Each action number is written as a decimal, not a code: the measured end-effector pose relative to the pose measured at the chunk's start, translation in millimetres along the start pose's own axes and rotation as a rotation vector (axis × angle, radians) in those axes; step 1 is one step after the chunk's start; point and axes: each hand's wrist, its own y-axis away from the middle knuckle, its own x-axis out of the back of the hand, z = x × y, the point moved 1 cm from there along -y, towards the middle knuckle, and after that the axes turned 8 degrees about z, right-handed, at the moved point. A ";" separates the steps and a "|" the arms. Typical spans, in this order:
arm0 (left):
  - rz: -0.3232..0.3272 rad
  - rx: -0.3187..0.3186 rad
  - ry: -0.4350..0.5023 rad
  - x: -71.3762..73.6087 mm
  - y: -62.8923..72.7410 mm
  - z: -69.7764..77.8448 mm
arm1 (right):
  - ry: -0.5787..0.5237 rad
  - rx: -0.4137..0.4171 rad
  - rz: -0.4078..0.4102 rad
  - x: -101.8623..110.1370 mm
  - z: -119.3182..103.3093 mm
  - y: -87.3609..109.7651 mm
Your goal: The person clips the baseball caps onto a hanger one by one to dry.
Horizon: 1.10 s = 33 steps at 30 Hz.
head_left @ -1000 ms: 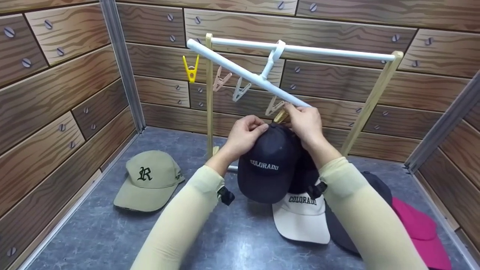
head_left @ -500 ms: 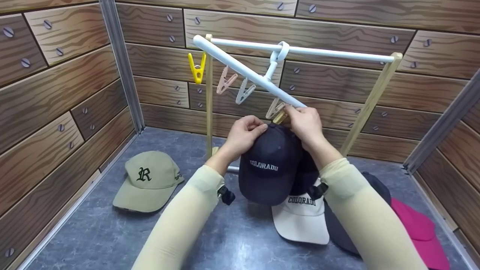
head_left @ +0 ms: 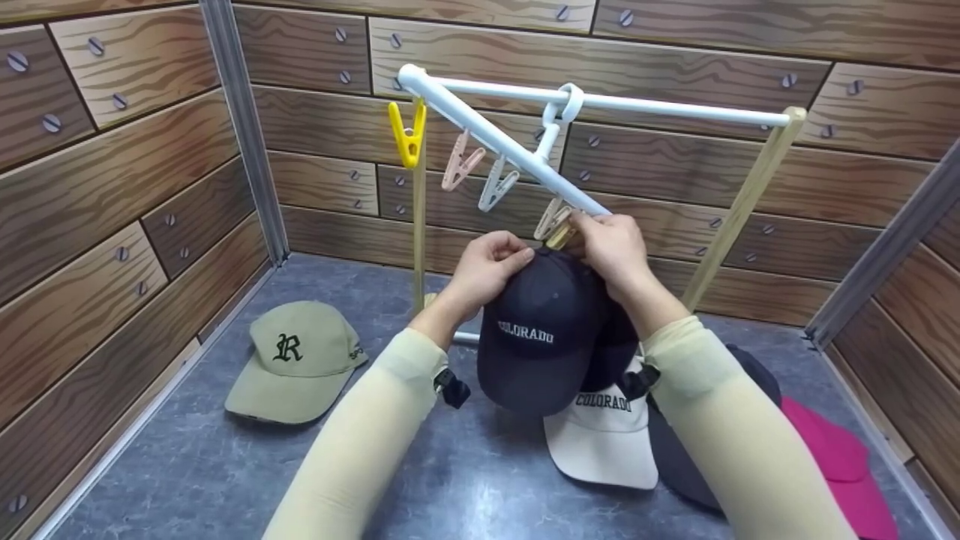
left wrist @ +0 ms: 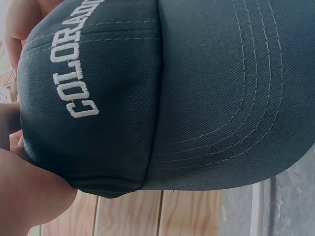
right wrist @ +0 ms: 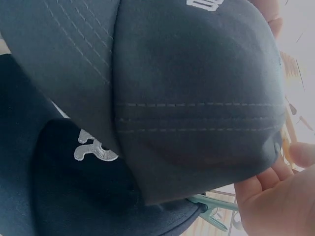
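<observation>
My left hand [head_left: 487, 274] pinches the crown of a navy baseball cap [head_left: 525, 367] lettered COLORADO. The cap hangs brim down, and its brim fills much of the left wrist view. Just above the crown, my right hand [head_left: 615, 244] pinches a yellowish clothespin [head_left: 560, 234] on a white hanger [head_left: 480, 124]. Whether the pin's jaws are on the cap is hard to see. Behind this cap is a second dark cap [head_left: 611, 360]; in the right wrist view it shows white embroidery, with a green clothespin [right wrist: 211, 201] at its edge.
Yellow [head_left: 407, 133], pink [head_left: 461, 161] and pale clothespins [head_left: 497, 184] hang along the tilted hanger, hooked on a rack rail [head_left: 675, 109]. An olive cap [head_left: 300, 367] lies left; white [head_left: 604, 442], dark [head_left: 682, 457] and magenta caps [head_left: 840, 457] lie right.
The hanger's left end has swung right with its clothespins, nearing the left rack post. The navy cap's brim has dropped slightly. Both hands keep nearly the same place and grip.
</observation>
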 end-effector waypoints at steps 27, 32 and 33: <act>0.055 -0.037 0.002 -7.0 -5.6 3.8 | 0.079 0.038 -0.025 8.0 -0.8 -4.4; 0.054 -0.036 0.025 -10.8 -5.4 5.8 | 0.056 0.041 -0.029 9.9 1.4 -4.9; 0.053 -0.036 0.027 -11.4 -5.2 6.1 | 0.054 0.041 -0.026 10.2 1.9 -4.9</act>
